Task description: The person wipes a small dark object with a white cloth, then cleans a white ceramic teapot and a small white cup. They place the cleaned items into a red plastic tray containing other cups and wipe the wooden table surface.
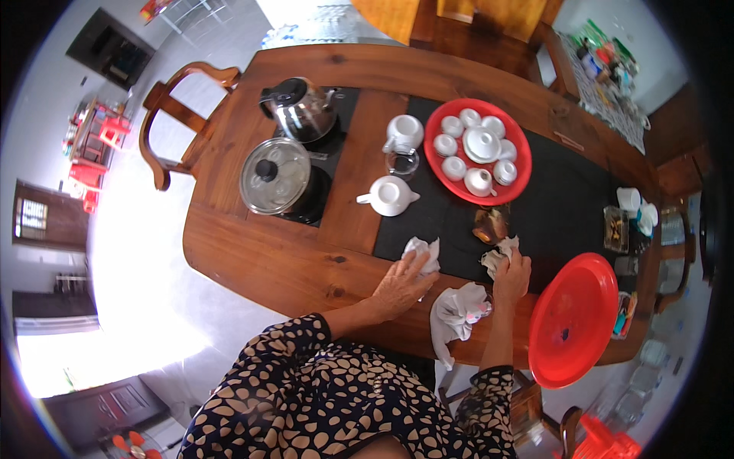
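My left hand (402,286) presses its fingers onto a crumpled white cloth (425,254) at the near edge of the black mat. In my right hand (514,277) is a second crumpled, off-white cloth (497,258), pinched between the fingers. Just beyond that cloth stands a small brown glossy ornament (489,226); I cannot tell its exact kind. Between my forearms a third white cloth (451,320), bunched and with a coloured patch, hangs over the table's front edge. A white teapot (388,196) sits beyond my left hand.
A red tray (523,145) holds several white cups and a lidded bowl. Next to it are a white pot (405,131) and a glass pitcher (402,161). A kettle (300,113) and a glass-lidded pot (274,176) stand left. A red basin (573,321) lies right, by a glass ashtray-like box (616,229).
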`<state>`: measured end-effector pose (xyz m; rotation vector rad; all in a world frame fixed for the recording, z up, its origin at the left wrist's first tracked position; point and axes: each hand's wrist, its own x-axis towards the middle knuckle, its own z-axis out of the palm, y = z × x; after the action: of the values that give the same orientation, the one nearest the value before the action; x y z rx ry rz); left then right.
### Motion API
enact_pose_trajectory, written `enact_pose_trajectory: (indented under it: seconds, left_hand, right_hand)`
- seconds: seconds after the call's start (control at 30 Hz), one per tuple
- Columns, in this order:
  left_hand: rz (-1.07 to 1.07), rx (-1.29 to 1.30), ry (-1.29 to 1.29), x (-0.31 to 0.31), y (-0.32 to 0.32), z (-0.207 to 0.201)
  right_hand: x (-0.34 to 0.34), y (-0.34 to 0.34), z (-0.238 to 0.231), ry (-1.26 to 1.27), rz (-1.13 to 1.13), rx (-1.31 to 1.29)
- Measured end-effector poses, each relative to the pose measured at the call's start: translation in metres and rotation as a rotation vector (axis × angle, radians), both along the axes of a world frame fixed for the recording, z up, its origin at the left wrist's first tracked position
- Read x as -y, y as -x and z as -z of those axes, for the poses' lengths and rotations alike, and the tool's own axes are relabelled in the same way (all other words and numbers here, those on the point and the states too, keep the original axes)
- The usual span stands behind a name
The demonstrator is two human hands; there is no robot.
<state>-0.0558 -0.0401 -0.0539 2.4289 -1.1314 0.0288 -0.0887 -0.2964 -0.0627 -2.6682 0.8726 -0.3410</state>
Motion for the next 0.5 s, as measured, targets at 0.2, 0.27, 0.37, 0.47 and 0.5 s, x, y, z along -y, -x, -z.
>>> enact_pose_trajectory:
  seconds: [0.2,0.27,0.37,0.47,0.5]
  left_hand:
    - [0.181,0.046,0.023,-0.036,0.006,0.003]
    - [0.218,0.132,-0.021,-0.059,0.011,0.000]
    - [0.225,0.228,-0.071,-0.095,0.020,0.003]
    - [0.155,0.109,0.031,-0.135,0.031,-0.005]
    - [0.125,0.140,0.051,-0.148,0.034,-0.007]
  right_hand:
    - [-0.076,-0.027,-0.022,0.075,-0.330,0.118]
    - [-0.100,-0.036,-0.020,0.106,-0.386,0.000]
    - [-0.131,-0.029,-0.013,0.281,-0.418,-0.013]
    - [-0.158,-0.022,-0.008,0.320,-0.548,0.067]
    - [-0.168,-0.022,-0.008,0.326,-0.606,0.078]
